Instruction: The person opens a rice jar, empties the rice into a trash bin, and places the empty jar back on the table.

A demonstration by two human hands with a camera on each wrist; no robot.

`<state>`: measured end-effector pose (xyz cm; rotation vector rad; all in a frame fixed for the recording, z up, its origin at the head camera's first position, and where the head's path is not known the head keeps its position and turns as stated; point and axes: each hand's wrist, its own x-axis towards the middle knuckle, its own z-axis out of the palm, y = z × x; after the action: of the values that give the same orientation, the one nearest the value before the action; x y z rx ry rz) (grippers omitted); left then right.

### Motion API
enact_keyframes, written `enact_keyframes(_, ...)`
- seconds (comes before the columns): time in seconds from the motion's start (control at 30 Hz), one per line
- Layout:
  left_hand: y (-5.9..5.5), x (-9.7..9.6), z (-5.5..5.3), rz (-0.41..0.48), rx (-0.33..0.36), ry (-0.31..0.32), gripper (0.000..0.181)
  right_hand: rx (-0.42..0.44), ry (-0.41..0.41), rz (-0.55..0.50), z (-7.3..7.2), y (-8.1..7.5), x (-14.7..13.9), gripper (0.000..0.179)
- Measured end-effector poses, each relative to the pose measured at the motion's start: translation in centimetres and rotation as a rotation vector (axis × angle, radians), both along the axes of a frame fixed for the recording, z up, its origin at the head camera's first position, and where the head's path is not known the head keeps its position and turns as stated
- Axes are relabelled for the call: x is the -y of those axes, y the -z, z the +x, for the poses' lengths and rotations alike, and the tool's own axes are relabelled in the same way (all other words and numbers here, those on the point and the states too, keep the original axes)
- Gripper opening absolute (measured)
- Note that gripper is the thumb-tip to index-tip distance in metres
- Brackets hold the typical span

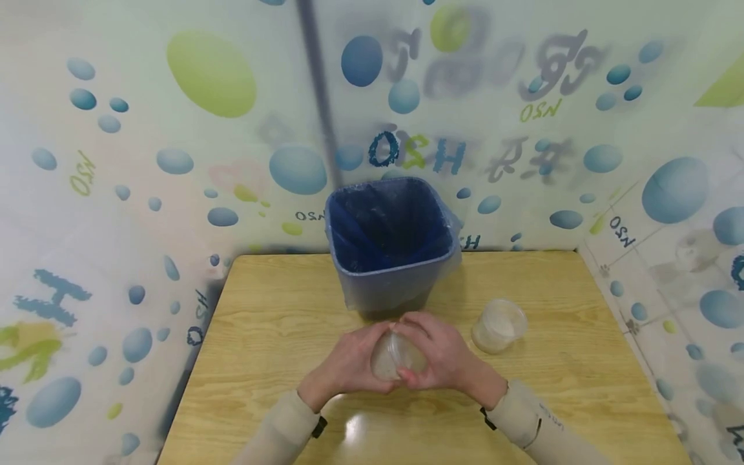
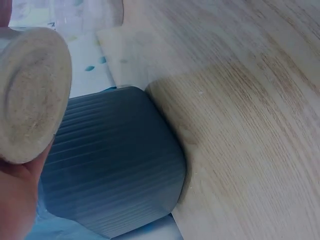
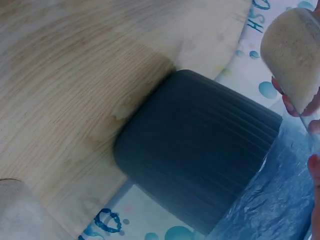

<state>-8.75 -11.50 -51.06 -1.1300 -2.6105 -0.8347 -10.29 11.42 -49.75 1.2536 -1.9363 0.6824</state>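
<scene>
Clasping the jar [image 1: 392, 359] between them, left hand [image 1: 351, 361] and right hand [image 1: 440, 352] curl fingers round it. It's tilted, bin [image 1: 391, 294] just beyond!

Standing toward the back of the worktop [image 1: 273, 310], near the middle: waste bin [image 1: 383, 290], with liner [image 1: 357, 226] inside and hanging over the rim. Directly behind the bin, back wall [image 1: 232, 142]; to either side of the worktop, left wall [image 1: 110, 271] and right wall [image 1: 645, 278]. Before the bin, on the person's side: first plastic tub [image 1: 382, 360], raised above the worktop, between left hand [image 1: 351, 360] and right hand [image 1: 444, 354]. Right of the bin, just beyond the right wrist: second plastic tub [image 1: 498, 326], upright on the worktop, apart from bin and hands.
</scene>
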Motion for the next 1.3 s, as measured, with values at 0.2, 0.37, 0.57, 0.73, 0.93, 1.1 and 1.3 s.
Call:
enact_keyframes(0.2,-0.2,-0.4,0.1,-0.07,0.003,-0.073,0.095,0.208,0.028,0.17,-0.2,-0.3,-1.3,0.069)
enact_keyframes(0.37,-0.4,-0.7,0.1,-0.069,-0.105,-0.146,0.093,0.425,0.122,0.22,0.7,-1.1,-1.9,0.088)
enact_keyframes(0.57,-0.1,-0.7,0.1,-0.024,-0.185,-0.171,0.093,0.753,0.293,0.137,2.8,-2.4,-1.6,0.088)
enact_keyframes(0.73,0.4,-0.5,0.1,-0.034,-0.194,-0.159,0.093,0.936,0.363,0.029,3.8,-3.7,-1.3,0.084)
enact_keyframes(0.93,0.5,-0.5,0.2,-0.058,-0.211,-0.152,0.092,1.029,0.404,0.064,4.0,-4.0,-1.0,0.087)
enact_keyframes(1.1,0.6,-0.5,0.4,-0.082,-0.218,-0.147,0.092,1.126,0.413,0.051,3.9,-4.0,-0.7,0.092)
enact_keyframes(1.3,0.8,-0.4,0.4,-0.107,-0.236,-0.152,0.093,1.102,0.433,0.104,3.8,-4.2,-0.2,0.089)
